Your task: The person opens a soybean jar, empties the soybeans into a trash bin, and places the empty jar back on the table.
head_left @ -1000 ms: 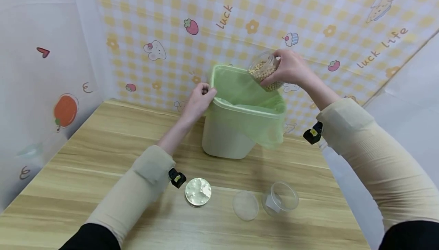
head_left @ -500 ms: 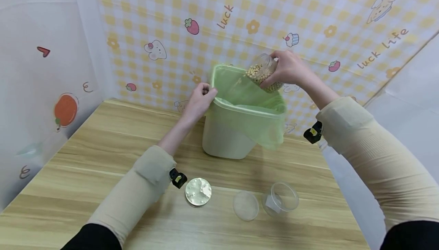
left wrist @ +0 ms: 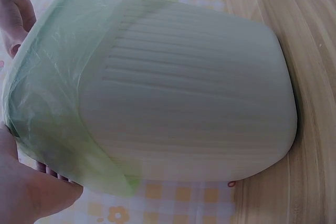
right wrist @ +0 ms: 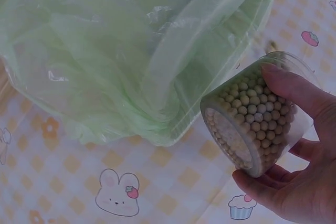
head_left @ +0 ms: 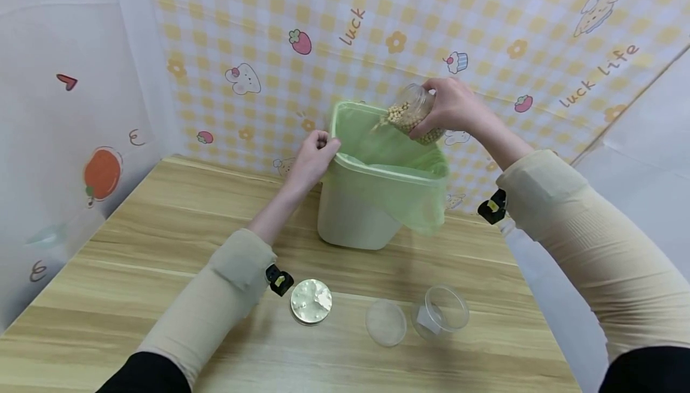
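My right hand [head_left: 455, 105] grips a clear jar [head_left: 417, 105] of pea-sized pale yellow balls [right wrist: 257, 114], tilted with its mouth to the left over a trash can [head_left: 353, 219]. A short stream of balls spills from the mouth into the opening. A translucent green trash bag [head_left: 415, 201] lines the can and hangs over its outside. At the left corner of the rim, my left hand [head_left: 314, 156] holds the bag-covered edge with curled fingers. In the left wrist view, this hand [left wrist: 31, 187] shows beside the bag's edge. The can's bottom inside is hidden.
On the wooden table [head_left: 162, 249], a round silver lid [head_left: 311, 302] lies in front of the can. To its right are a clear disc-shaped lid [head_left: 386, 323] and a clear plastic cup [head_left: 441, 312]. A patterned cloth wall [head_left: 259, 39] rises close behind the can.
The jar has tipped further to the left in my right hand, and balls now pour from its mouth. My left hand stays at the can's rim.
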A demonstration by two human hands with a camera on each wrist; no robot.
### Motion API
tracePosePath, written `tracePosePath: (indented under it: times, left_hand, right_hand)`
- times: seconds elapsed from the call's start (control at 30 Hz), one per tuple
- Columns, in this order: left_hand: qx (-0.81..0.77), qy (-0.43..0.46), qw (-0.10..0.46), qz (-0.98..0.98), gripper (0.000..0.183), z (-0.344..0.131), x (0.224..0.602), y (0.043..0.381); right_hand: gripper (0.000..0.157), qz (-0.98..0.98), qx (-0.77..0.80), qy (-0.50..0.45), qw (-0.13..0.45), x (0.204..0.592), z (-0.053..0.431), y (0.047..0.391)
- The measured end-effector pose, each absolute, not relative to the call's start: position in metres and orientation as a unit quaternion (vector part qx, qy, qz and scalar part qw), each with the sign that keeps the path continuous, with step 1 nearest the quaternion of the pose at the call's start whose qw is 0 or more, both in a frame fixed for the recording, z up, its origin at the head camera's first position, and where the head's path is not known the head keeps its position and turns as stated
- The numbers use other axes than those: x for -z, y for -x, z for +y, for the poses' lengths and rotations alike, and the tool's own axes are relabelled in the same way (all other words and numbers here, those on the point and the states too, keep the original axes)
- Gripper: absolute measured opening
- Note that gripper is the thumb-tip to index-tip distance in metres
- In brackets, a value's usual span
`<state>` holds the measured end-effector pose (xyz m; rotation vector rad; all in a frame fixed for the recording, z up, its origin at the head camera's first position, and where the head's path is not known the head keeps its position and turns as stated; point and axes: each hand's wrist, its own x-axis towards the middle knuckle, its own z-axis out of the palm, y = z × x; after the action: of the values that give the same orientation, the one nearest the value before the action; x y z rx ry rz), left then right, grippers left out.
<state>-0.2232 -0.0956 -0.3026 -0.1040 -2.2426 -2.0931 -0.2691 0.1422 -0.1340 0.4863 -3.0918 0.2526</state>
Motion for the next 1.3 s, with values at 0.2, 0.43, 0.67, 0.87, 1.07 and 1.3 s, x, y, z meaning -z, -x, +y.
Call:
tracePosePath:
  times: [0.2,0.43,0.67,0.87,1.07,1.3]
  left_hand:
    - [0.679,0.032,0.035,-0.733,0.028,-0.0942,0.3029,0.223]
    - [0.678,0.03,0.035,-0.734,0.028,-0.0928,0.3048,0.2235]
    - [0.68,0.029,0.032,-0.732,0.028,-0.093,0.3046,0.2233]
    - [0.684,0.031,0.034,-0.728,0.028,-0.0946,0.3036,0.2231]
    - [0.685,0.033,0.035,-0.727,0.027,-0.0948,0.3022,0.2228]
    - [0.686,0.028,0.032,-0.726,0.027,-0.0947,0.3021,0.2223]
  right_hand:
    - [0.091,-0.985,-0.072,-0.154,-0.001,0.1335,0.1421,0.268]
    - [0.092,-0.985,-0.072,-0.157,-0.002,0.133,0.1425,0.2674]
    - [0.092,-0.985,-0.067,-0.16,-0.001,0.1327,0.1424,0.2666]
    - [0.091,-0.983,-0.064,-0.17,0.007,0.1328,0.1406,0.2656]
    - [0.092,-0.984,-0.056,-0.168,0.008,0.1318,0.1395,0.2655]
    - [0.092,-0.985,-0.055,-0.164,0.005,0.1323,0.1368,0.2647]
